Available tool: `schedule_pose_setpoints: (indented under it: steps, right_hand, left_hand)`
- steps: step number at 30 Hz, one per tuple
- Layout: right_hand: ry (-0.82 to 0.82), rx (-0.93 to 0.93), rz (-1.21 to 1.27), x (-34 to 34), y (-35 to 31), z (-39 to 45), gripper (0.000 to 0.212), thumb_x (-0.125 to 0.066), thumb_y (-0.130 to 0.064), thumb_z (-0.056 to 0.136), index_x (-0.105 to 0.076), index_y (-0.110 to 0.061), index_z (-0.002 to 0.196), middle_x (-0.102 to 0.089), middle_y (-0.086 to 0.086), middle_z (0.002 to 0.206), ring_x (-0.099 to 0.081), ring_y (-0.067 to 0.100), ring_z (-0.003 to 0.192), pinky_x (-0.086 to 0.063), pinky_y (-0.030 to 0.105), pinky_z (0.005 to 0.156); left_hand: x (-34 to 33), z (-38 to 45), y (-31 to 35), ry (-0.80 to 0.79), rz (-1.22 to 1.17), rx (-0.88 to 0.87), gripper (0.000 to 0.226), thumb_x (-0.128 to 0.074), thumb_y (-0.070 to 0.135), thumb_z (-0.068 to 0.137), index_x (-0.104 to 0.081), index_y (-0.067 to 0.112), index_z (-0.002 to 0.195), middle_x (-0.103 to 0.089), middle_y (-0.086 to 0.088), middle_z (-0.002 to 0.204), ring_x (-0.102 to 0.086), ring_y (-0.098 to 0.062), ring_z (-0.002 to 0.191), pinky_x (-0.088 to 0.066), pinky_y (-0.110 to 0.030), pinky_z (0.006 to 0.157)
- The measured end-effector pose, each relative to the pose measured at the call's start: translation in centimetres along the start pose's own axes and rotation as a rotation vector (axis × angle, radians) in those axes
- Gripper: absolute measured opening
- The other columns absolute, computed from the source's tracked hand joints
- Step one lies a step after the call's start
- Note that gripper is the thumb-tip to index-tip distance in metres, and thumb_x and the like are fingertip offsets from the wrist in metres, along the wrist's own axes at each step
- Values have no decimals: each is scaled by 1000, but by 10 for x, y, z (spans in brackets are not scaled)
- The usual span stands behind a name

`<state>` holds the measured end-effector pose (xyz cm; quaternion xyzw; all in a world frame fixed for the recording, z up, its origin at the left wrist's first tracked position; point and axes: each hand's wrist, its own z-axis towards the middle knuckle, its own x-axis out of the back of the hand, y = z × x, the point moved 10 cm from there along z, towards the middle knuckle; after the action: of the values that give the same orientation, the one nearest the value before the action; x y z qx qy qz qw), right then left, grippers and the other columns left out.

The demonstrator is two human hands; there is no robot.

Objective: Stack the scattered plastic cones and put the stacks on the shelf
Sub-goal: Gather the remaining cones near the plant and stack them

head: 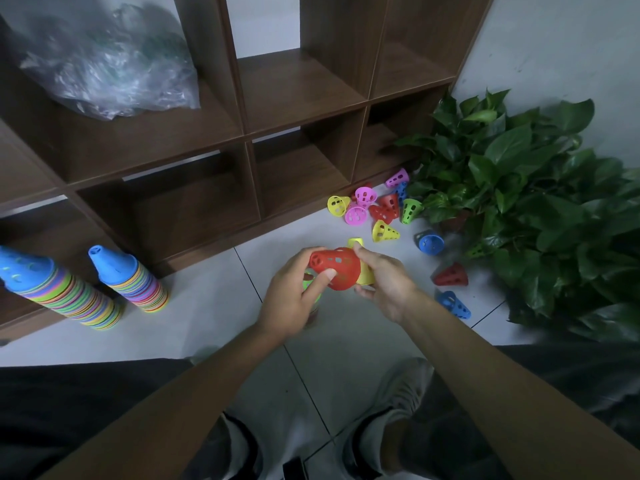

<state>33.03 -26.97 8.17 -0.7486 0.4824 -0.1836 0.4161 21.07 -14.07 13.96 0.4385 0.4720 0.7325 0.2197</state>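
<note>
Head view shows, at far left, two tall stacks of cones (pixel 62 289) standing on the tiled floor (pixel 214 306) against the foot of the wooden shelf (pixel 242 133), each topped by a blue cone with its narrow tip pointing up and leaning a little leftward; a crumpled plastic bag (pixel 104 64) lies in an upper shelf compartment above them. In the middle, above the floor, the left hand (pixel 294 299) curls its fingers and thumb around a red cone (pixel 334 268), whose long axis lies nearly level with the narrow tip pointing left and the wide mouth facing right; a green cone (pixel 310 282) shows partly behind that hand. The right hand (pixel 384 282) grips a yellow cone (pixel 362 261) just behind the red one's mouth, touching it. Further right, loose cones (pixel 377 209) in yellow, pink, red, green and blue lie scattered on their sides, pointing various ways, near a leafy potted plant (pixel 536 202).
</note>
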Motion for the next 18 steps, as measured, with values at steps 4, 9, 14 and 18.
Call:
schedule_pose_setpoints:
  steps: [4,9,14,18]
  right_hand:
    - [80,-4,77,18,5,8,46,-75,-38,88,-66,-9,123,-66,6,99,-59,20,83,-47,23,48]
    - [43,17,99,23,6,9,24,-78,-22,87,-67,-16,108,-64,2,97,-57,15,83,-44,20,49]
    - [10,61,92,18,5,8,21,-80,-14,83,-65,-19,98,-68,0,93,-61,16,85,-41,20,51]
    - [-22,164,-13,9,-5,3,27,-80,-16,83,-67,-18,105,-66,-1,97,-62,19,87,-43,23,55]
  left_hand:
    - [9,2,-14,26,21,62,37,-54,57,93,-60,28,116,-70,10,108,-67,-10,103,-58,-39,86]
    - [18,2,-41,29,428,116,44,-46,63,92,-59,27,116,-68,6,108,-62,-17,103,-57,-39,82]
    - [17,0,-54,17,569,142,42,-57,51,96,-58,24,128,-66,1,122,-58,-24,112,-53,-37,87]
    - [11,2,-46,19,470,140,54,-62,51,93,-53,23,139,-59,2,138,-49,-23,129,-45,-38,101]
